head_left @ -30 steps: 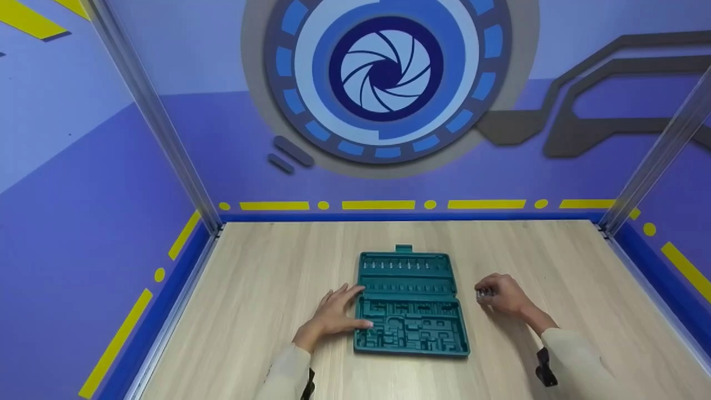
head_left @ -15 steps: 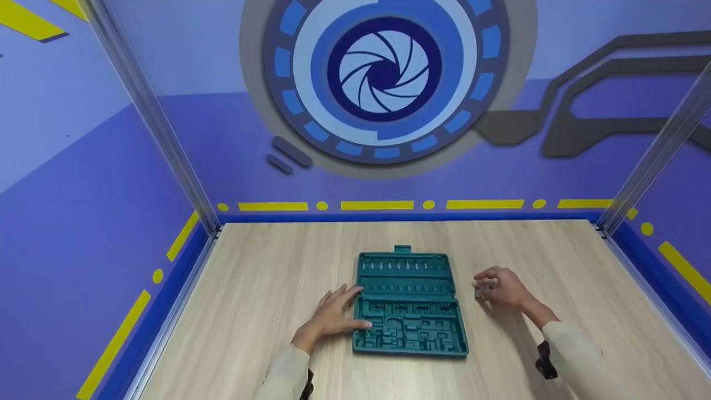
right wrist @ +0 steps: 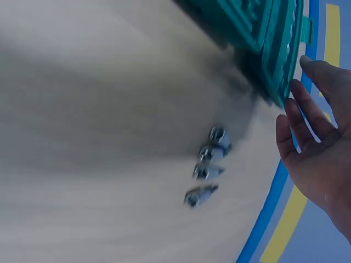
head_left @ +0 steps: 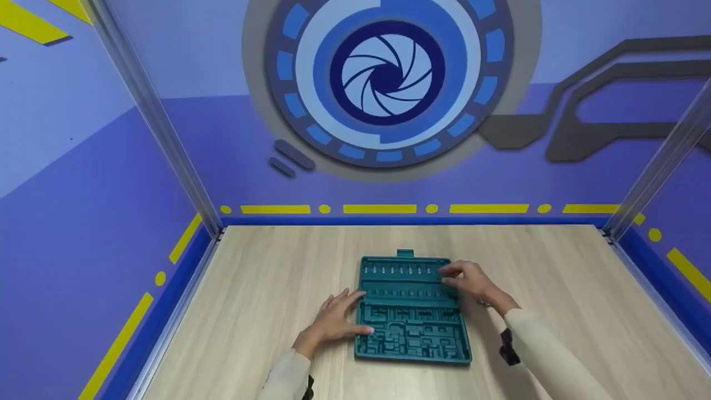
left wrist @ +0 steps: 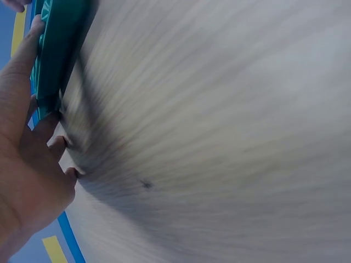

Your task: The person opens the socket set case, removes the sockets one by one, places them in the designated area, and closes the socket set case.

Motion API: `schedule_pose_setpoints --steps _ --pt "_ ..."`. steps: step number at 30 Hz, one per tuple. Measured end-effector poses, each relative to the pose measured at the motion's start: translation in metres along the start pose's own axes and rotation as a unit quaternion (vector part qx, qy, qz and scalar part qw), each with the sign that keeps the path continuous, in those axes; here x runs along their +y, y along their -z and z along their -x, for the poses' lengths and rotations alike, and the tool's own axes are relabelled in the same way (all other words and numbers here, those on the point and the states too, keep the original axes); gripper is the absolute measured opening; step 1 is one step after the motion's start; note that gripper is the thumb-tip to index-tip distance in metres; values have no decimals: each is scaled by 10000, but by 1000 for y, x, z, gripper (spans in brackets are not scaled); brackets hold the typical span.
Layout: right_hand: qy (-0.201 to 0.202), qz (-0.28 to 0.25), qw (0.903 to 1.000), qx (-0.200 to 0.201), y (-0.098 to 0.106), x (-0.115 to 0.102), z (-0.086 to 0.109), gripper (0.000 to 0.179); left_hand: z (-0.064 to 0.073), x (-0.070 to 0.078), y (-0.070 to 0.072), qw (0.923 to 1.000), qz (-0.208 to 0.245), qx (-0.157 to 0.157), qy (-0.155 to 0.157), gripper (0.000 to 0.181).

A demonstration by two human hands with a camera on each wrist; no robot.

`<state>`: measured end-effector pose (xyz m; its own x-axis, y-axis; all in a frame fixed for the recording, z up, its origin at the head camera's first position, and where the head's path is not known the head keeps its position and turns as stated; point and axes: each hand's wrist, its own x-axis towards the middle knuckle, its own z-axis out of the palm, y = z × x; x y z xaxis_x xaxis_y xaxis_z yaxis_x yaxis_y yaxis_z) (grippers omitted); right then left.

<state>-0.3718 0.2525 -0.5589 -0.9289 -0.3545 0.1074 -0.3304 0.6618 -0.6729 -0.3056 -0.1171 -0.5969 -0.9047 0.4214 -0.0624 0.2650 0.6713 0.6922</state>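
Note:
A green plastic tool case lies unfolded on the table, its moulded slots facing up. My left hand rests against its left side, thumb over the rim and fingers spread along the edge. A row of small silver bits stands in the far half. My right hand reaches over that half's right edge, thumb and fingertips beside the end of the row. Whether a small piece is between those fingertips is hidden. Several silver socket bits lie loose on the table right of the case, below the right hand in the right wrist view.
The wooden table extends around the case. A blue and purple printed wall rises behind it, with metal corner posts and side panels. The case's latch tab sticks out at its far edge.
My right hand has moved left, from the loose socket bits on the table to the right end of the row in the case. My left hand has stayed on the case's left side.

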Motion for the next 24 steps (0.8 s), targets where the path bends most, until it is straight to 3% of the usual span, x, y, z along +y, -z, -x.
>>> schedule_pose_setpoints --steps 6,10,17,24 --pt "-613 -260 9976 199 -27 -8 -16 27 0 0 -2 10000 48 -21 60 95" --pt "-973 -131 9944 379 -39 -10 -22 28 0 -1 -1 9999 53 -3 111 95" --pt "-1431 -45 9895 173 -38 -17 -25 34 -1 -3 -5 10000 34 -29 -9 94" --pt "-1598 -717 9845 -37 -35 -18 -29 35 -2 -3 -2 10000 36 16 37 95"
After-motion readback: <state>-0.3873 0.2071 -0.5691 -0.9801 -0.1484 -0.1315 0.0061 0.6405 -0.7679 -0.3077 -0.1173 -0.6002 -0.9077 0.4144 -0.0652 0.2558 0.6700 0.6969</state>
